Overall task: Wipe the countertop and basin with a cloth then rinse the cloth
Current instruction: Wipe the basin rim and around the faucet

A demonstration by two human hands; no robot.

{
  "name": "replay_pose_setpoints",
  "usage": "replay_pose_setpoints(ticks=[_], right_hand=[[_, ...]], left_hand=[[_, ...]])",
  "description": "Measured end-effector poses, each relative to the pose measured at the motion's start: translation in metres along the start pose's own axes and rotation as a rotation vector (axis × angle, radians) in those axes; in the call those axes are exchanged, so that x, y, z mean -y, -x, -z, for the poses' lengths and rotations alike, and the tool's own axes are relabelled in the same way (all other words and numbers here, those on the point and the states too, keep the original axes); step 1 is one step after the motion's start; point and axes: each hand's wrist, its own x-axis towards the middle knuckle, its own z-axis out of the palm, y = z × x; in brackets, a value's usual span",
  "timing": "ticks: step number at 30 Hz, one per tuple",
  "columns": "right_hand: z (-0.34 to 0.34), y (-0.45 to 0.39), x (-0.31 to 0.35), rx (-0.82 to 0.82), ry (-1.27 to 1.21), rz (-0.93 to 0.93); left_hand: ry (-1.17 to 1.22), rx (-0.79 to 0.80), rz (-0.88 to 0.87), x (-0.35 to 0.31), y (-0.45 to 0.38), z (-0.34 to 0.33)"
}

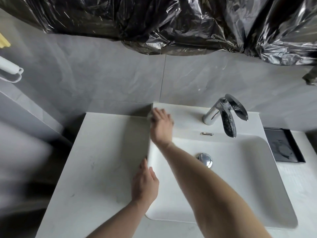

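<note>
A white basin (pixel 240 177) is set in a pale marbled countertop (pixel 96 160). My right hand (pixel 161 122) reaches across the basin to the far left corner of its rim and presses down there, blurred by motion. A small pale edge of cloth (pixel 149 117) shows just left of its fingers; the rest of the cloth is hidden under the palm. My left hand (pixel 145 183) lies flat on the countertop at the basin's left edge, fingers stretched forward and holding nothing.
A chrome faucet (pixel 221 115) stands behind the basin, with an overflow slot (pixel 206 133) and a chrome drain plug (pixel 204 159) below it. A black tray (pixel 283 146) sits on the right counter. Crinkled black plastic (pixel 171 23) hangs above the grey tiled wall.
</note>
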Motion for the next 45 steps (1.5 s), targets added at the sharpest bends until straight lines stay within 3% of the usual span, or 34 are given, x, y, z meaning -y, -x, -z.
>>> replay_pose_setpoints(ticks=[4,8,11,13,17,25,28,34,40,45], right_hand=[[0.017,0.014,-0.010,0.081,-0.144,0.087],[0.064,0.006,-0.075,-0.110,-0.051,-0.096],[0.075,-0.014,-0.109,-0.063,0.068,-0.138],[0.060,-0.016,-0.106,-0.005,0.128,-0.142],[0.036,-0.012,-0.075,-0.044,0.186,-0.264],[-0.001,0.023,0.006,0.073,-0.078,0.181],[0.024,0.037,-0.021,0.111,-0.140,0.173],[0.090,0.068,-0.100,-0.101,-0.009,-0.045],[0.072,0.045,-0.118,0.103,0.146,0.132],[0.088,0.064,-0.170,0.148,0.246,0.192]], left_hand=[[0.002,0.040,0.018,-0.003,0.002,0.007],[0.051,0.035,0.002,-0.004,0.003,0.008],[0.039,0.032,0.009,-0.002,-0.001,0.005],[0.035,0.031,0.012,0.000,-0.002,0.003],[0.033,0.052,0.027,0.000,-0.002,0.001],[0.017,0.050,0.018,-0.002,0.000,0.003],[0.039,0.064,0.034,-0.003,0.000,0.007],[0.022,0.069,0.023,-0.002,0.000,0.007],[0.015,0.052,0.022,-0.001,-0.001,0.004],[0.022,0.070,0.060,-0.001,0.000,0.005]])
